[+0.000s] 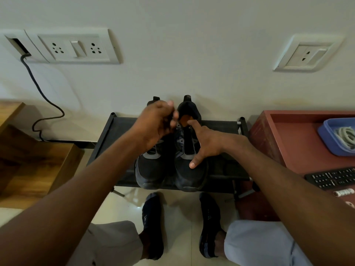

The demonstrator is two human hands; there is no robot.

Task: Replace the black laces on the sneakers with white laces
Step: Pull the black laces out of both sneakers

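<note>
Two black sneakers stand side by side on a low black rack [221, 169], toes toward me. My left hand [155, 123] hovers over the left sneaker [149, 169] and pinches a black lace [177, 127] near the top of the right sneaker [190, 175]. My right hand [205, 143] rests on the right sneaker with the thumb on the toe and the index finger at the collar. White laces [345, 137] lie coiled in a blue tray [326, 139] at the far right.
The blue tray sits on a red-brown table [288, 135], which also carries a black remote [334, 178]. A wooden cabinet [34, 162] stands at the left. Wall sockets and a hanging cable [44, 100] are behind. My socked feet [153, 223] rest on the tiled floor.
</note>
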